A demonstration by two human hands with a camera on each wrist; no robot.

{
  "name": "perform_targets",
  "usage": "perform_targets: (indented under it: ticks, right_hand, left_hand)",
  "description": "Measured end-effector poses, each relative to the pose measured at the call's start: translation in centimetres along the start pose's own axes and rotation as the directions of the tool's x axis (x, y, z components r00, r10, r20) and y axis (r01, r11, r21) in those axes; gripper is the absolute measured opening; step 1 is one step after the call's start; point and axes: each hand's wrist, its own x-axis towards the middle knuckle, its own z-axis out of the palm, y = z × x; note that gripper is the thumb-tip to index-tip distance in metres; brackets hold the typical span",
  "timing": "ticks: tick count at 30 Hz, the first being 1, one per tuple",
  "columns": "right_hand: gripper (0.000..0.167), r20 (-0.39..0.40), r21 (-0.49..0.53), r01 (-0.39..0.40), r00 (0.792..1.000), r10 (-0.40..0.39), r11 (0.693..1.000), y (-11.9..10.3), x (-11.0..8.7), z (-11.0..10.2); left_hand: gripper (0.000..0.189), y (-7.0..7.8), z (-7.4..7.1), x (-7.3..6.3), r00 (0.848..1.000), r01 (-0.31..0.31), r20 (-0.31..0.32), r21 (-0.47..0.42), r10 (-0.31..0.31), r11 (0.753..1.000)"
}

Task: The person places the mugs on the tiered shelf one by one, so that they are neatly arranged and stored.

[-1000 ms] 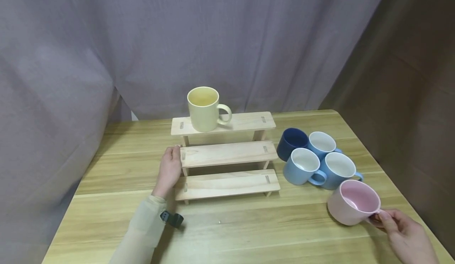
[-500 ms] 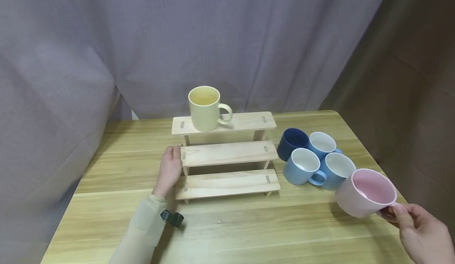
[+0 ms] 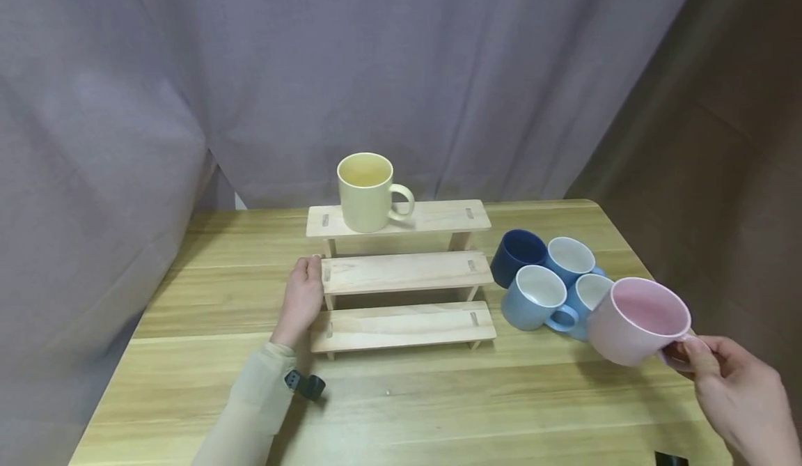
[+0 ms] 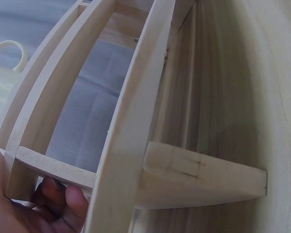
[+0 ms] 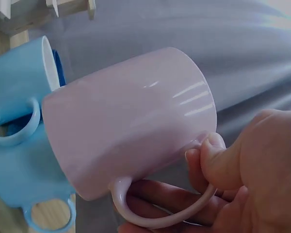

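My right hand [image 3: 742, 389] grips the handle of a pink mug [image 3: 617, 330], which is raised above the table at the right. In the right wrist view the thumb pinches the handle's top and fingers pass through its loop. At the left end of a three-tier wooden rack [image 3: 404, 273], my left hand [image 3: 301, 306] holds the side near the middle tier. The left wrist view has its fingers [image 4: 76, 201] curled about the rack's wooden frame [image 4: 121, 121]. A yellow mug [image 3: 365, 198] stands upright on the top tier, its handle pointing right.
Right of the rack stand a dark blue mug [image 3: 517, 257] and several light blue mugs [image 3: 531, 302], close together. The pink mug partly covers one. A grey curtain [image 3: 376, 69] hangs behind the wooden table [image 3: 401, 410]; brown cloth [image 3: 720, 173] borders the right.
The pink mug was lifted from near the table, moving up and right, then slightly back left and farther up. My left hand stays on the rack.
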Motion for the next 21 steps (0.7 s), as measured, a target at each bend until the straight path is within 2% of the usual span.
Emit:
perform_targets:
  ticks: [4, 11, 15, 21]
  right_hand:
    - [0.039, 0.015, 0.006, 0.025, 1.0, -0.025, 1.0, -0.9, 0.8, 0.2]
    - [0.042, 0.062, 0.119, -0.006, 0.998, -0.001, 0.993, -3.2, 2.1, 0.9]
    - [0.043, 0.064, 0.126, 0.004, 0.998, -0.012, 0.992, -4.5, 3.0, 1.5]
    - [0.045, 0.042, 0.102, 0.066, 0.997, -0.07, 0.993, -6.4, 4.3, 2.2]
  left_hand:
    - [0.049, 0.1, -0.1, 0.0, 1.0, -0.003, -0.003, -0.001, 0.003, 1.0]
    - [0.044, 0.0, -0.1, 0.0, 1.0, 0.002, 0.001, -0.004, -0.002, 1.0]
    - [0.042, -0.1, 0.0, 0.1, 1.0, 0.008, 0.003, -0.004, -0.008, 1.0]
    - [0.043, 0.0, 0.0, 0.1, 1.0, 0.006, 0.001, -0.004, -0.006, 1.0]
